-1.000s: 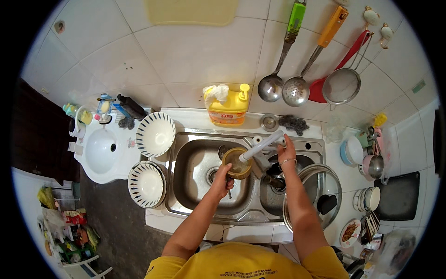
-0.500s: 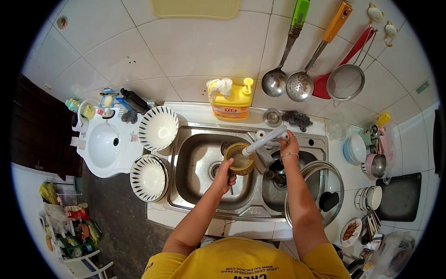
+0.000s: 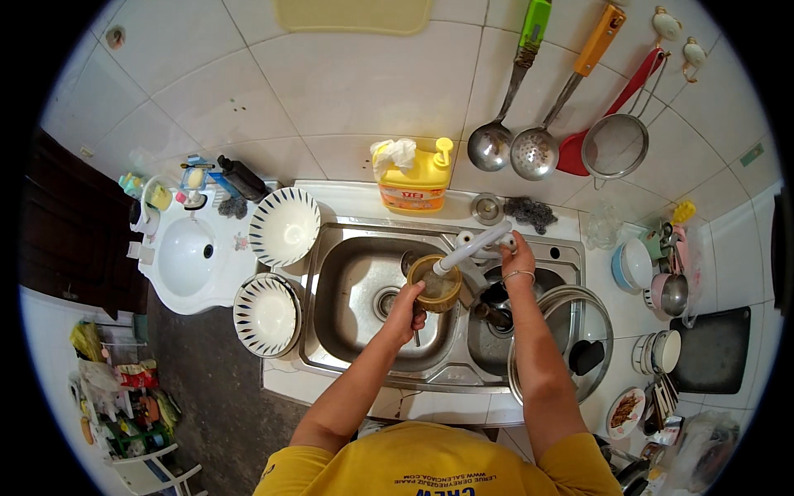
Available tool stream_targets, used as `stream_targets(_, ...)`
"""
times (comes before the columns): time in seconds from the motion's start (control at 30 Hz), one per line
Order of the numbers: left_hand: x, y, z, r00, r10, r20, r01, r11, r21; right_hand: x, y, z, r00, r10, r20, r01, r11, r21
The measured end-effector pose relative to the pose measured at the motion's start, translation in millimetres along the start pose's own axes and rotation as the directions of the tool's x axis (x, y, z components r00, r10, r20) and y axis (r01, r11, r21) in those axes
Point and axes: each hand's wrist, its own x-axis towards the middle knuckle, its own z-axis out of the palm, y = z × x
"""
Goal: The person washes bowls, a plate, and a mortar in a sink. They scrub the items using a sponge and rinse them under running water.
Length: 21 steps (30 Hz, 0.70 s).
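My left hand (image 3: pixel 404 312) is closed round a brownish-yellow cup (image 3: pixel 447 302) with a wide mouth, held over the large left basin of the steel sink (image 3: pixel 339 331). The end of the white faucet spout (image 3: pixel 471 250) sits at the cup's mouth, and cloudy water shows inside. At the faucet's base, my right hand (image 3: pixel 517 256) has its fingers closed on a white knob. Partly hidden behind the cup is a round metal piece (image 3: pixel 408 261), perhaps a ladle's bowl. A dark object (image 3: pixel 494 314) rests in the smaller right basin.
Patterned bowls (image 3: pixel 284 227) and stacked bowls (image 3: pixel 266 316) stand left of the sink. Behind is a yellow pump jug (image 3: pixel 415 183), beside a dark scouring pad (image 3: pixel 531 213). A glass lid (image 3: pixel 597 331) overlaps the right basin. Ladles (image 3: pixel 490 145) and a strainer (image 3: pixel 614 147) hang above.
The cup in my left hand has shifted slightly right. My right hand stays at the faucet knob.
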Motion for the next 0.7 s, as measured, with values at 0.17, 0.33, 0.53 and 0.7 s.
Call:
stream_targets(0.17,2,0,-2,0.999,-0.012,0.037,0.013,1.0,-0.003,10,29,3,0.976,0.212,0.042,-0.196,0.789,0.583)
stream_targets(0.33,3,-1,-10,0.987,-0.14,0.082,0.145,0.988,-0.049,-55,-57,-9,0.961,-0.226,-0.158,0.186,0.954,-0.236)
stream_targets(0.53,-2,-15,-5,0.852,-0.395,0.344,0.467,0.87,-0.157,-115,-74,-8,0.843,-0.247,0.479,0.144,0.96,0.242)
stream_targets(0.7,6,-5,-1,0.876,-0.411,0.251,0.441,0.895,-0.072,-102,-74,7,0.813,-0.054,0.58,-0.214,0.898,0.384)
